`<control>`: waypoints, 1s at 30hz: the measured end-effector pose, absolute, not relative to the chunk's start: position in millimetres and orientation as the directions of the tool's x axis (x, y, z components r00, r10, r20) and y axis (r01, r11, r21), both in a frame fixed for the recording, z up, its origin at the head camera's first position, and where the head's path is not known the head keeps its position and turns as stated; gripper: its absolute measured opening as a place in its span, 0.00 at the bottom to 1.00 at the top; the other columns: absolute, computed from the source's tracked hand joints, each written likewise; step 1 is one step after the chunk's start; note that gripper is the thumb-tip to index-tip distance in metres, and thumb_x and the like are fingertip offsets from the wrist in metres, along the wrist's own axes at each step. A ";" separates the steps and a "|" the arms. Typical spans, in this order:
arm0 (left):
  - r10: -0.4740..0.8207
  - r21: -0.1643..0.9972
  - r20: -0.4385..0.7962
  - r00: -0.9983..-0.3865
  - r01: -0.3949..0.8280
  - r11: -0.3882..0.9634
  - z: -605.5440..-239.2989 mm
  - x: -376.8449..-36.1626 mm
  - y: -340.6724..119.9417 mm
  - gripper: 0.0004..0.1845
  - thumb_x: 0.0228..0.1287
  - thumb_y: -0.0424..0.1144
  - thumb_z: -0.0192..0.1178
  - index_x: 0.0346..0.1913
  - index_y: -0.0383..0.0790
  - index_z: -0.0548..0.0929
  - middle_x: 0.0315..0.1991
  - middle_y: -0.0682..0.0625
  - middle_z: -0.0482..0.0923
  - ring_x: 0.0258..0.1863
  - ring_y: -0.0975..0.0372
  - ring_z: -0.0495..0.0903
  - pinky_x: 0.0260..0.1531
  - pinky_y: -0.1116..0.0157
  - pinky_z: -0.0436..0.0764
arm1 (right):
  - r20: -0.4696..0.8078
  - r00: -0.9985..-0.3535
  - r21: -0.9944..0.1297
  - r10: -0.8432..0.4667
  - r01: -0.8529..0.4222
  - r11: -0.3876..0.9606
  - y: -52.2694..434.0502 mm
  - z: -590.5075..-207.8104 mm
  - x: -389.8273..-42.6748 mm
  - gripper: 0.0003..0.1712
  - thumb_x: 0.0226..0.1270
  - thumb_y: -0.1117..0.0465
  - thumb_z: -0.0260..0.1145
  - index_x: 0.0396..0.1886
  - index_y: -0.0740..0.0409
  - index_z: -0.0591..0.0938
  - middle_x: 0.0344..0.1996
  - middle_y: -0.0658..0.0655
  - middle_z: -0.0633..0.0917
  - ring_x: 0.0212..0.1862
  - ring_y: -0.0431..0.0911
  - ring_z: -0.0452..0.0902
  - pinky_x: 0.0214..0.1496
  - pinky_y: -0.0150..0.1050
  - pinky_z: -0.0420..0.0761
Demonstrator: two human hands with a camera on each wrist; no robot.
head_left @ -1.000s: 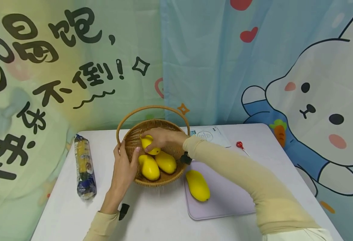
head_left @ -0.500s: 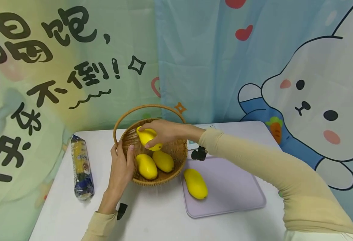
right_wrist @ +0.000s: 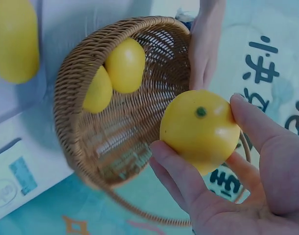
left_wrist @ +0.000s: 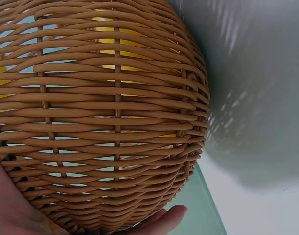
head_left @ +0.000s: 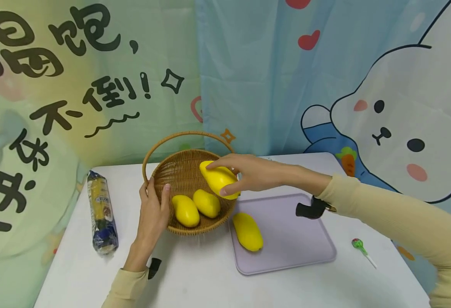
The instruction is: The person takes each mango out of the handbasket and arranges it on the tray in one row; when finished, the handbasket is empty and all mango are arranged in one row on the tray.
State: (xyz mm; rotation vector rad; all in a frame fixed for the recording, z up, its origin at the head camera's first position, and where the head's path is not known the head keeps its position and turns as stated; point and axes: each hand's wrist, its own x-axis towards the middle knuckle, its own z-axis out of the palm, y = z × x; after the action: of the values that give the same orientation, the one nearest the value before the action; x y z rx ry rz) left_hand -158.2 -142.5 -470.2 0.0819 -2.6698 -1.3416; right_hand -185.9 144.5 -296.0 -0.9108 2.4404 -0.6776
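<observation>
Colourful curtains with a cartoon rabbit and big black characters hang behind a white table (head_left: 194,282). On it stands a woven basket (head_left: 179,171) with an arched handle. The person's right hand (head_left: 248,173) holds a yellow mango (head_left: 219,179) above the right rim of the basket, fingers on top and thumb below; the right wrist view shows the fingers curled round the fruit, its stem end facing the camera. The left hand (head_left: 154,214) grips the left rim of the basket, thumb outside and fingers over the edge, and the basket looks a little tipped toward the person.

To move the mango well, I think it is better to keep the grip firm but soft, because the skin is smooth, and to lift it clear of the rim and the handle while the left hand keeps the basket steady.

Inside the basket lie two more mangoes (head_left: 196,206), side by side and touching. A fourth mango (head_left: 247,231) lies on the left part of a lilac tray (head_left: 302,248), just beside the basket. A biscuit packet (head_left: 101,211) lies at the left, a lollipop (head_left: 360,246) at the right.
</observation>
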 end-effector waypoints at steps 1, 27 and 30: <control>-0.117 0.801 0.111 -0.987 0.019 0.598 -470.2 -158.2 -142.5 0.45 0.78 0.66 0.37 0.82 0.37 0.47 0.79 0.32 0.44 0.70 0.36 0.66 0.67 0.39 0.69 | -0.239 -0.697 -0.587 -0.676 -0.451 0.672 151.8 -293.3 -182.4 0.38 0.68 0.43 0.71 0.75 0.36 0.69 0.74 0.45 0.68 0.68 0.46 0.70 0.66 0.49 0.76; -0.113 0.814 0.110 -0.987 0.024 0.580 -470.1 -158.4 -143.3 0.45 0.77 0.66 0.39 0.82 0.37 0.46 0.79 0.32 0.44 0.71 0.36 0.64 0.69 0.39 0.67 | -0.276 -0.867 -0.647 -0.415 -0.152 0.747 257.4 -412.1 -138.7 0.40 0.68 0.47 0.71 0.75 0.50 0.69 0.74 0.63 0.68 0.61 0.65 0.77 0.54 0.52 0.85; -0.110 0.815 0.110 -0.988 0.026 0.579 -470.3 -158.6 -143.4 0.46 0.77 0.66 0.39 0.82 0.37 0.46 0.79 0.32 0.44 0.71 0.36 0.65 0.68 0.39 0.68 | -0.271 -0.877 -0.652 -0.396 -0.136 0.746 258.2 -428.0 -133.6 0.40 0.67 0.48 0.72 0.75 0.51 0.69 0.74 0.64 0.68 0.61 0.65 0.76 0.57 0.55 0.84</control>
State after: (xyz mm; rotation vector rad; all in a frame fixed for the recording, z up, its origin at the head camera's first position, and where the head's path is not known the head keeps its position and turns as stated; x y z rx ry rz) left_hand -158.6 -143.4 -470.3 0.0716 -2.6569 -1.3754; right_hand -133.6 258.2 -428.0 -0.4072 2.5507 -0.9085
